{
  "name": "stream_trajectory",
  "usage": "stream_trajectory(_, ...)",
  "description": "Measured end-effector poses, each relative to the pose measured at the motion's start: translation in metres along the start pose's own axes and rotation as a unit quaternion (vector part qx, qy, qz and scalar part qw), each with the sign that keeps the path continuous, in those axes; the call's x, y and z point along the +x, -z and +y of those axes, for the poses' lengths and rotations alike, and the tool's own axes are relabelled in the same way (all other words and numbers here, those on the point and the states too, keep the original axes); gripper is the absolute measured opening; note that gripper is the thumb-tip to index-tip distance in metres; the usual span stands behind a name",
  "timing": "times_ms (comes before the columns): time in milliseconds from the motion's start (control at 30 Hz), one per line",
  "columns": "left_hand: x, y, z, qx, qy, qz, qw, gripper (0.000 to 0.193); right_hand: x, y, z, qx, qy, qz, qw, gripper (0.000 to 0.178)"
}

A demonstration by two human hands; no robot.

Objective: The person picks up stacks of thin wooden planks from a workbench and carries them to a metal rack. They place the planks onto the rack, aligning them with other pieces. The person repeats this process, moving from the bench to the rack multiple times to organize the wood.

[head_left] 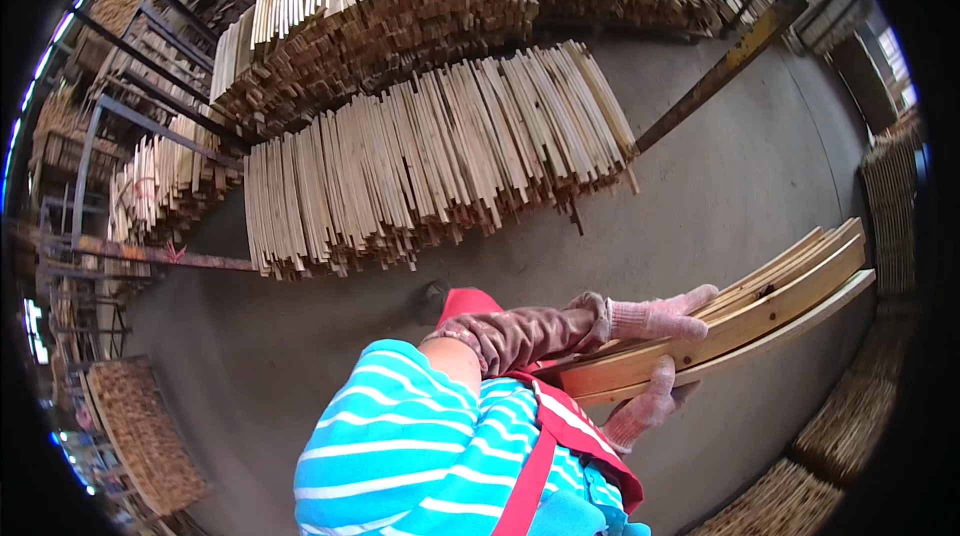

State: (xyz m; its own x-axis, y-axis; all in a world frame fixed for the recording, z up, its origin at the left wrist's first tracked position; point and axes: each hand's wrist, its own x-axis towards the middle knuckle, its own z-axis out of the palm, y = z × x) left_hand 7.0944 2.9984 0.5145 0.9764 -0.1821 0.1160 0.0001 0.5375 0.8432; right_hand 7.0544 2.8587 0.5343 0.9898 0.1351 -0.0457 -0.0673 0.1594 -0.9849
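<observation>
A small bundle of long, pale wooden boards (785,301) lies across my front at the right, held between my two hands. My left hand (662,317), in a pinkish knit glove below a brown sleeve cover, presses against the far side of the bundle with its thumb and fingers around the top board. From the near side, my right hand (645,408), in a matching glove, holds the lower board, its thumb up against the wood. Part of its fingers is hidden under the boards. The near ends of the boards reach my red apron (545,436).
A wide stack of wooden strips (430,156) stands on the grey floor (700,126), with a taller stack (390,26) behind it. Rusty metal rack bars (720,71) rise beside them. More stacked wood (780,501) lies at the lower right, and another pile (145,431) at the left.
</observation>
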Motion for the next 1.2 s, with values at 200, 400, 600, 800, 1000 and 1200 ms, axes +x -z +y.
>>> stream_trajectory(200,0.070,0.005,-0.030,0.098,0.047,0.087,0.990,0.107,0.085,0.040,-0.009,0.003,-0.031,-0.074,0.997,0.071)
stream_trajectory(400,0.147,0.003,-0.045,0.051,0.024,0.059,0.997,0.111,0.151,0.081,-0.013,0.030,-0.071,-0.069,0.995,0.062)
stream_trajectory(600,0.223,0.017,-0.044,-0.054,-0.044,0.060,0.996,0.126,0.234,0.081,-0.023,-0.006,-0.038,-0.050,0.998,0.053)
stream_trajectory(800,0.364,0.054,-0.043,-0.077,0.014,0.012,0.997,0.138,0.351,0.075,-0.056,0.005,-0.015,0.017,1.000,0.045)
stream_trajectory(1000,0.420,0.082,-0.031,-0.073,0.053,0.030,0.995,0.138,0.412,0.061,-0.049,0.026,-0.027,0.054,0.998,0.048)
stream_trajectory(1200,0.503,0.099,-0.002,-0.057,0.014,0.109,0.992,0.132,0.512,0.060,-0.058,0.022,-0.050,0.017,0.998,0.051)
